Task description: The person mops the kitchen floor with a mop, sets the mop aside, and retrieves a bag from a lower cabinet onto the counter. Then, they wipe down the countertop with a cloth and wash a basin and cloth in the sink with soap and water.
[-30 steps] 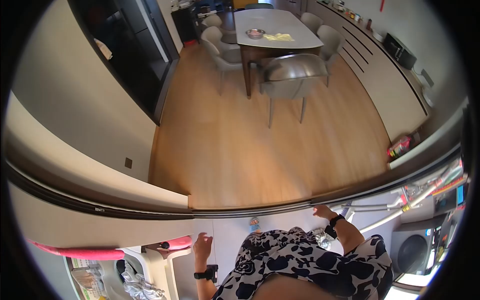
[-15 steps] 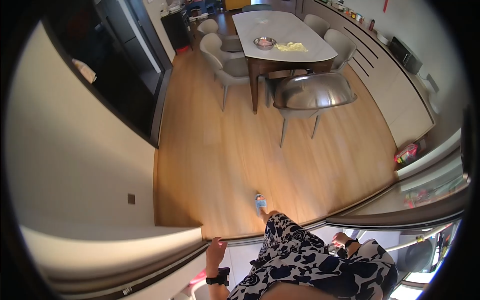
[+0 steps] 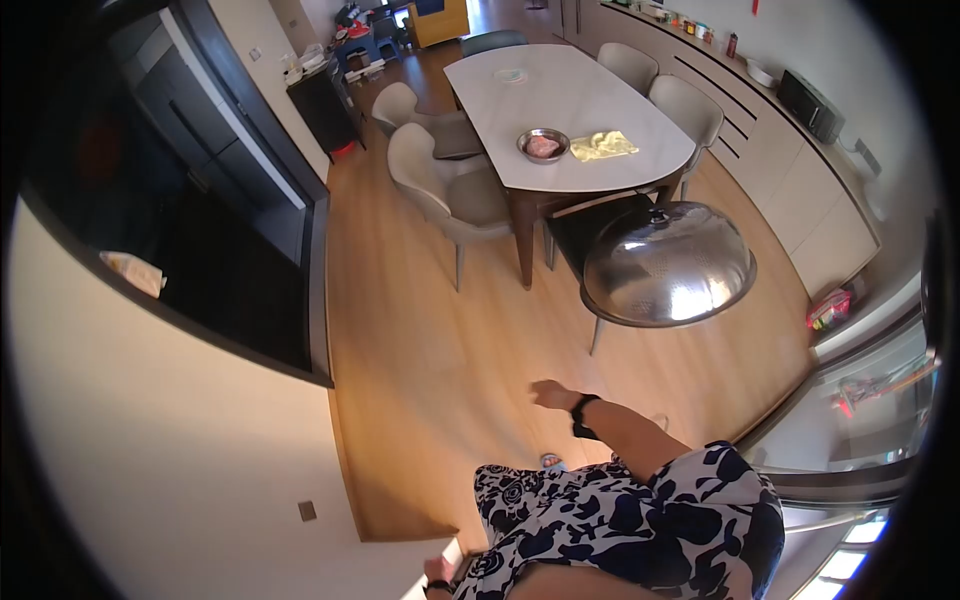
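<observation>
My right hand (image 3: 552, 393), with a dark band at the wrist, reaches out over the wooden floor. Its fingers look loosely stretched and hold nothing visible, though motion softens them. Beyond it, a large shiny metal dome (image 3: 668, 265) rests on a chair at the near end of the table. Low in the view, my left hand (image 3: 438, 570) hangs beside the wall corner; its fingers are blurred and partly hidden. On the white dining table (image 3: 560, 90) stand a metal bowl (image 3: 524, 150) with a pink lump in it and, beside that, a crumpled yellow cloth-like sheet (image 3: 605, 146).
Grey chairs (image 3: 425, 165) line both sides of the table. A long sideboard (image 3: 790, 190) along the right wall carries a black appliance (image 3: 810, 105) and jars. A dark doorway (image 3: 200, 230) opens at left. A pink package (image 3: 829, 310) lies low at right.
I have moved forward over the door track, and the table and dome appear nearer. My right hand has swung forward and left; my left hand has dropped lower in the view.
</observation>
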Motion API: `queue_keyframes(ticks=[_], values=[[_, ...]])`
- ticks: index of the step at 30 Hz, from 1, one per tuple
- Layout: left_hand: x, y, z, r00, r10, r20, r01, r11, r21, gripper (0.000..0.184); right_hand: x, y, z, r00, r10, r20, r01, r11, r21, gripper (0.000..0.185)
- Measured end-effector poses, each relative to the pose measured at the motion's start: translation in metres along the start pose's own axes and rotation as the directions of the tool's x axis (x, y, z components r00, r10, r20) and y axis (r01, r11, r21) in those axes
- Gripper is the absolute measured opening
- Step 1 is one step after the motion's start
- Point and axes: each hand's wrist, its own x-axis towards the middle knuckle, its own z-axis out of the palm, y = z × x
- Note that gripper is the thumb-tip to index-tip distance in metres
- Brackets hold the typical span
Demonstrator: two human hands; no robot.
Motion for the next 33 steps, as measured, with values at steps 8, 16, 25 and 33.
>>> queue_keyframes(ticks=[8,16,25,33], values=[[0.118,-0.011,-0.092,0.833,-0.410,0.371,0.542,0.470,-0.697,0.015,0.225,-0.095,-0.066,0.947,0.022,0.322,-0.078,0.984,0.163,0.038],[0.299,-0.134,-0.290,0.978,-0.163,-0.127,0.038,0.745,-0.666,0.007,0.222,0.036,-0.067,0.716,0.696,0.056,-0.686,0.717,-0.124,0.019],[0.567,-0.173,-0.568,0.912,-0.401,0.086,0.197,0.246,-0.949,0.038,0.240,0.044,-0.012,0.385,0.838,0.387,-0.895,0.442,-0.068,0.014],[0.642,-0.225,-0.629,0.887,-0.270,0.375,0.461,0.457,-0.761,0.018,0.428,0.031,-0.062,0.541,0.793,0.281,-0.834,0.548,0.061,0.032]])
